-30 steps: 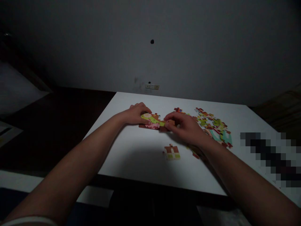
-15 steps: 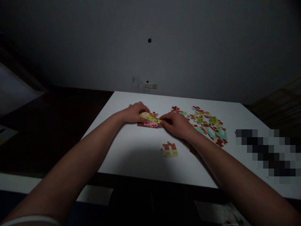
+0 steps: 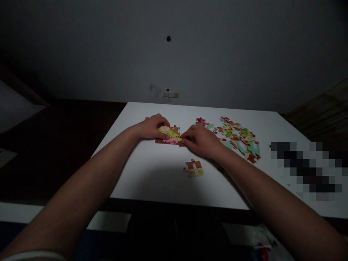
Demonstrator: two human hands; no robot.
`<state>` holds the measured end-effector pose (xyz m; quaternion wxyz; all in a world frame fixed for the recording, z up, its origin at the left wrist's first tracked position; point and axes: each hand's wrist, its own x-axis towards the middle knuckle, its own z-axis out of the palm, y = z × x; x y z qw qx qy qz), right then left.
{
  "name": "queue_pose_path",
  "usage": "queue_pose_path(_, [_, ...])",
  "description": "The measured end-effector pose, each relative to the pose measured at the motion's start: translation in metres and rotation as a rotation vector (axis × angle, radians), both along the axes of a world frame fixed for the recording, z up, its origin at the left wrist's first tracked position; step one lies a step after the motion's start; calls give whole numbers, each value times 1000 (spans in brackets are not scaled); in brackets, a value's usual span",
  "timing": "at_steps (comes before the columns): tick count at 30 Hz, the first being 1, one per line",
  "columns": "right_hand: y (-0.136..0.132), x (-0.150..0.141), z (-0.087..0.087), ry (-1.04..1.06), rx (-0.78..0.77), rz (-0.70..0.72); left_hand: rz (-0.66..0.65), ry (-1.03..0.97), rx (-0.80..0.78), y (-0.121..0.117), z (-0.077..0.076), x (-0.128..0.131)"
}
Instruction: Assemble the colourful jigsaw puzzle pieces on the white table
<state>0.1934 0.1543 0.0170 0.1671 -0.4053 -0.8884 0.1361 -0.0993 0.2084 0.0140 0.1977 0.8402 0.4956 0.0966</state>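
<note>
On the white table lies a small joined block of puzzle pieces, green, pink and brown. My left hand curls over its left end, fingers closed on it. My right hand presses on its right end with fingers bent and pinched together; whatever piece is under them is hidden. A single brown and green puzzle piece rests alone nearer to me, below my right hand.
A heap of several loose coloured puzzle pieces spreads to the right of my hands. A blurred dark patch covers the table's right side. A grey wall with a socket plate stands behind; the floor to the left is dark.
My right hand has slid left along the joined block, covering the piece at its right end. The view has drifted, so everything sits slightly higher and further left.
</note>
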Motion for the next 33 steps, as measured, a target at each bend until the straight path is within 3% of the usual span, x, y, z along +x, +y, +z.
queue_pose_path(8, [1,4,-3,-47,54,-84,-6,-2,-24,1,0,0])
queue_pose_path(15, [-4,5,-6,5,75,152,-14,4,4,0,0,0])
queue_pose_path(33, [-5,3,-8,16,5,130,15,14,-23,1,2,-1])
